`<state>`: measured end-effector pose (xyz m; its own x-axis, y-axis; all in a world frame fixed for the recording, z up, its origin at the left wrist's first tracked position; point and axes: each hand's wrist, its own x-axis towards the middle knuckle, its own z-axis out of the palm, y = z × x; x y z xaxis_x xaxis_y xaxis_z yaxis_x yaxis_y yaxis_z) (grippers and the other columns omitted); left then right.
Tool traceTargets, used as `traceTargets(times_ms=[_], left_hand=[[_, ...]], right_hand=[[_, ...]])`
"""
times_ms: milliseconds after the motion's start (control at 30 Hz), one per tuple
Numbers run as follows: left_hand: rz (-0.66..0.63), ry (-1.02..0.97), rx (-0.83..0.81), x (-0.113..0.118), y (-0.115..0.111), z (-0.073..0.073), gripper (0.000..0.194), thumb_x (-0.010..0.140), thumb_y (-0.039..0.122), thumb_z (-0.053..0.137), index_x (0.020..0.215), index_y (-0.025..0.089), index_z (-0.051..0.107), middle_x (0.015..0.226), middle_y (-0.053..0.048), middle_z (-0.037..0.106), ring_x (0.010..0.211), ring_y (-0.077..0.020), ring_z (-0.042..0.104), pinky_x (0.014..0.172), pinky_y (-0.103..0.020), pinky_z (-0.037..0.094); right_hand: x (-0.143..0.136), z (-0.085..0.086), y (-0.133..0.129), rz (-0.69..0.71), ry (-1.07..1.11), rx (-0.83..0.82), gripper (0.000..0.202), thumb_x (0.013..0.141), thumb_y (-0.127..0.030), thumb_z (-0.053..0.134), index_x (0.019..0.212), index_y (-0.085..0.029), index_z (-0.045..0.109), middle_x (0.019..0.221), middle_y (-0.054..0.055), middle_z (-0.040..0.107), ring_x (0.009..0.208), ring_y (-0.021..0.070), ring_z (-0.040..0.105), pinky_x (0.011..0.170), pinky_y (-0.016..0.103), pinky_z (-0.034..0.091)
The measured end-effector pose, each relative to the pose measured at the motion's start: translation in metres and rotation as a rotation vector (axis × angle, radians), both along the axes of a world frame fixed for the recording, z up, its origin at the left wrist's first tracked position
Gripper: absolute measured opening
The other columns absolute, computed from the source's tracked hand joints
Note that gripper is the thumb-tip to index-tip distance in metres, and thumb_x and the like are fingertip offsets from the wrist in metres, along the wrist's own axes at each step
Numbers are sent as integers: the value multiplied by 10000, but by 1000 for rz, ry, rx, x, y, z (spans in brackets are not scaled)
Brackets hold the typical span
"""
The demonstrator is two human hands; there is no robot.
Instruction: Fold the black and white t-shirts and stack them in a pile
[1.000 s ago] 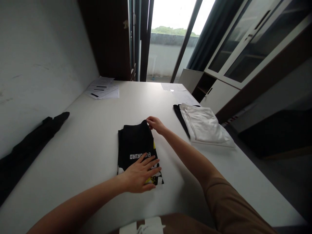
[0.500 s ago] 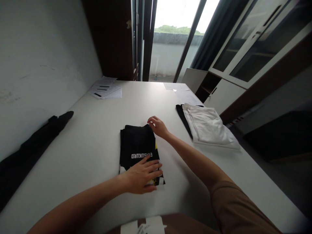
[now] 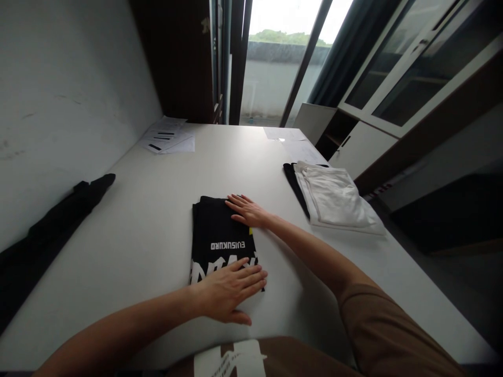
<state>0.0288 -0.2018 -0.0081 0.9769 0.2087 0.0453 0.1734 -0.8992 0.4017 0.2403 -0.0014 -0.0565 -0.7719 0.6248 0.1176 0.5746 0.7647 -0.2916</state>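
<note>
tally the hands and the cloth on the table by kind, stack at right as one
Hands: 2 (left hand, right hand)
Folded black garment with white lettering: 1
White-and-black cloth stack: 1
Long dark cloth: 1
Total: 5

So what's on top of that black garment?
On the garment, the left hand lies over the near edge, the right hand over the far right corner. White lettering shows between; what they cover is hidden.
</note>
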Motion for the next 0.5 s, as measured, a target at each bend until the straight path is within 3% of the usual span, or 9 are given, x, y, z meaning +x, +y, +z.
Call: traceTargets(times_ms=[133,233,300,367,500], left_hand=[[-19,-21,5,0,1,3,829,1027,620,425,1639,101,219,1668,-155,275,1569,-286,219,1305,-498,81],[-58,-49,11,1,1,3,800,1024,574,468,1623,88,259,1658,-154,303,1564,-275,240,1310,-482,87],[-77,-51,17,1,0,1,788,1023,558,479,1608,66,287,1654,-164,310,1562,-272,244,1311,-470,86],[-79,-46,19,2,-1,0,785,1019,549,489,1601,60,296,1652,-168,313,1562,-272,244,1310,-462,97],[-72,-44,17,2,-1,0,807,1007,544,514,1620,84,261,1651,-159,322,1560,-275,253,1305,-465,143]], right_hand=[[-11,18,3,0,23,39,650,1062,-481,464,1638,-235,288,1685,99,194,1577,285,144,1290,537,105],[-41,28,-28,242,63,63,600,1065,-437,483,1622,-270,331,1682,75,230,1573,258,176,1290,507,126],[-62,27,-50,420,70,65,568,1069,-432,481,1606,-282,368,1674,65,267,1566,235,209,1290,474,138],[-79,22,-60,506,66,69,567,1069,-449,480,1600,-281,379,1673,68,274,1564,229,218,1291,459,134],[-96,8,-33,426,41,71,628,1068,-501,455,1622,-234,329,1678,96,249,1570,250,193,1285,471,143]])
